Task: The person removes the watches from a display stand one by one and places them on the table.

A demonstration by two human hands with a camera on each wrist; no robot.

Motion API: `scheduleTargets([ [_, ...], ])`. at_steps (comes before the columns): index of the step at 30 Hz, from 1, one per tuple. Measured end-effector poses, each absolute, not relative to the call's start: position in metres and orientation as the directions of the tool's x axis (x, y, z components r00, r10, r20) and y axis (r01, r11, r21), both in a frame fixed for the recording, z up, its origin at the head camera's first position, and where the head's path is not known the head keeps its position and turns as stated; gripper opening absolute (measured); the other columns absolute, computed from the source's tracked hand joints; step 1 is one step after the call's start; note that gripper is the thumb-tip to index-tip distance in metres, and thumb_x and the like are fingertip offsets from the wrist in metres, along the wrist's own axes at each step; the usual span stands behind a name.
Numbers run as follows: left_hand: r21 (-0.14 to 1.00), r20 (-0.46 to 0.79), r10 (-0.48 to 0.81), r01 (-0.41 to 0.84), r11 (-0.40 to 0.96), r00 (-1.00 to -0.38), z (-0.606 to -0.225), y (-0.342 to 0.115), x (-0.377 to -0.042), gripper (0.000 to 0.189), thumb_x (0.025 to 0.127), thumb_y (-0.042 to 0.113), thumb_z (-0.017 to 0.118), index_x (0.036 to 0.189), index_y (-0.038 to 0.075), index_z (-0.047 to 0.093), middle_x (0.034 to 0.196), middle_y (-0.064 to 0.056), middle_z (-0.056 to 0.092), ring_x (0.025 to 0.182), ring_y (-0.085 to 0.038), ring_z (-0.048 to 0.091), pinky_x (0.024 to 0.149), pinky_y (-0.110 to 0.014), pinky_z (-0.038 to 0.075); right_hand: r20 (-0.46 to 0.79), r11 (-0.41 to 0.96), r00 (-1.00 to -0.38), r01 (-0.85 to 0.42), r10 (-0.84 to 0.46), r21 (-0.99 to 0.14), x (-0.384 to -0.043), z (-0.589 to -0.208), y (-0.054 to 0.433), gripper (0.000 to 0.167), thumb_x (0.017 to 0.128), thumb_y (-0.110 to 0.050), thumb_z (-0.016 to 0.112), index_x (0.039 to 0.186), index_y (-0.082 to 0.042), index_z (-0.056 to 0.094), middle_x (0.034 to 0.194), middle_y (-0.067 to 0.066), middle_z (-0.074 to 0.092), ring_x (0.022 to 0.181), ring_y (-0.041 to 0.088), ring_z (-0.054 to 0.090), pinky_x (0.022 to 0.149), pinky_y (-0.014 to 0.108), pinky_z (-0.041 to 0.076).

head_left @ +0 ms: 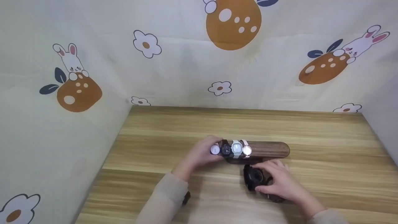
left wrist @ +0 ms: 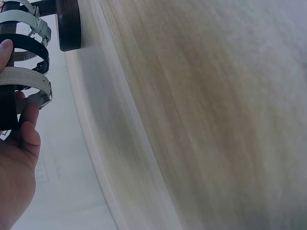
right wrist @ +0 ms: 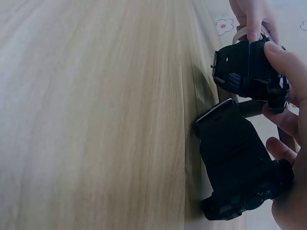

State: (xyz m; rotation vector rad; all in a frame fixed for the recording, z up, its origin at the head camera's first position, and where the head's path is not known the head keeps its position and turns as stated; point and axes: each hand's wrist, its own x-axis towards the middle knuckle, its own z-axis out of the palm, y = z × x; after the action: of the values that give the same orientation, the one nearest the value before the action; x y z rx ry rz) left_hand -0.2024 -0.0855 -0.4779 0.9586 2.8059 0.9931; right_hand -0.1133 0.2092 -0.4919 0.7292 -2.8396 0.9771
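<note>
A dark wooden watch stand [head_left: 270, 149] lies across the table, carrying several watches toward its left end. Its left end is in my left hand [head_left: 206, 151], fingers and thumb curled about it beside a round pale-faced watch [head_left: 215, 149]. In the left wrist view a finger touches near a black strap [left wrist: 31, 45]. My right hand [head_left: 279, 180] pinches a black camera-like object [head_left: 254, 177] with a round ring, in front of the stand. A second black object [right wrist: 235, 158] shows below it in the right wrist view; the right hand partly hides it in the head view.
A square pale-faced watch [head_left: 237, 148] and a round bright-faced one [head_left: 247, 150] sit on the stand. The wood-grain table [head_left: 149, 124] meets a patterned cloth wall [head_left: 180, 68] at the back and sides. A small black thing [head_left: 186, 198] pokes out by the left sleeve.
</note>
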Motion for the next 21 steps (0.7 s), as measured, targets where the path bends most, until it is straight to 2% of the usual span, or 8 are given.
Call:
scheduleTargets([
  [13, 0.590, 0.150, 0.546, 0.518, 0.619, -0.824, -0.474, -0.085, -0.202, 0.062, 0.073, 0.030, 0.079, 0.126, 0.008, 0.055, 0.120, -0.005, 0.058, 0.108, -0.017, 0.054, 0.097, -0.031, 0.043, 0.113, 0.725, -0.895, -0.419, -0.432, -0.547, -0.114, -0.485, 0.214, 0.063, 0.061, -0.045, 0.082, 0.117, -0.024, 0.061, 0.110, -0.009, 0.063, 0.105, 0.020, 0.044, 0.091, 0.050, 0.024],
  [21, 0.580, 0.138, 0.543, 0.512, 0.634, -0.828, -0.475, -0.085, -0.202, 0.064, 0.074, 0.033, 0.078, 0.128, 0.008, 0.054, 0.121, -0.006, 0.058, 0.109, -0.018, 0.054, 0.097, -0.032, 0.043, 0.031, 0.769, -0.908, -0.372, -0.418, -0.519, -0.113, -0.481, 0.211, 0.065, 0.060, -0.051, 0.080, 0.117, -0.026, 0.061, 0.108, -0.002, 0.058, 0.104, 0.024, 0.042, 0.084, 0.055, 0.036],
])
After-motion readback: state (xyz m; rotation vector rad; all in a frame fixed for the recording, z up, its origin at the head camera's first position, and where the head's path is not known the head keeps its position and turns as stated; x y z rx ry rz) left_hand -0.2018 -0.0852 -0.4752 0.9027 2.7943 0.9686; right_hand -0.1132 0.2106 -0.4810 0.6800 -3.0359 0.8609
